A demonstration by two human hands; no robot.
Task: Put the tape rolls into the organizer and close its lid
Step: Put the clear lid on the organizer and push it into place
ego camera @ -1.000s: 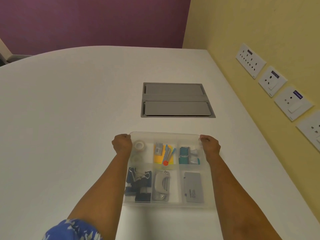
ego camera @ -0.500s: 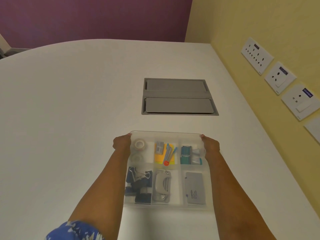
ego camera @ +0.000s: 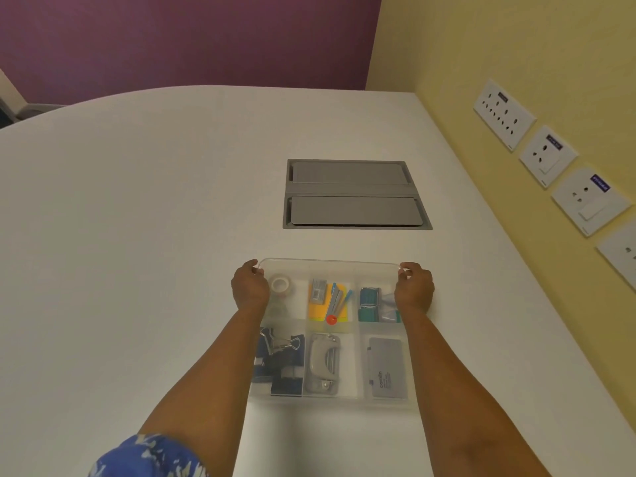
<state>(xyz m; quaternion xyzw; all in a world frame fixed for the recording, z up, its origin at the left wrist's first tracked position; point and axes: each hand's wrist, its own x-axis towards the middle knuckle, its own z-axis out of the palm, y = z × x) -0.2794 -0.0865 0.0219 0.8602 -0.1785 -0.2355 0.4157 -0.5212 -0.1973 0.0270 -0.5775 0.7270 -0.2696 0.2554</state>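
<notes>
A clear plastic organizer (ego camera: 328,402) lies on the white table just in front of me, with its translucent lid (ego camera: 330,262) lying flat over the compartments. Through the lid a clear tape roll (ego camera: 281,284) shows in the far left compartment, and a second, fainter roll (ego camera: 277,308) sits just nearer to me. My left hand (ego camera: 249,289) grips the lid's far left corner. My right hand (ego camera: 414,287) grips its far right corner. Other compartments hold binder clips (ego camera: 278,352), a hole punch (ego camera: 324,363), sticky notes and a grey card.
A grey hatch (ego camera: 354,194) is set flush into the table (ego camera: 137,235) just beyond the organizer. A yellow wall with several white socket plates (ego camera: 504,115) runs along the table's right edge. A purple wall stands at the back.
Both hands stay on the far corners of the lid. The view has shifted slightly; the organizer has not visibly moved.
</notes>
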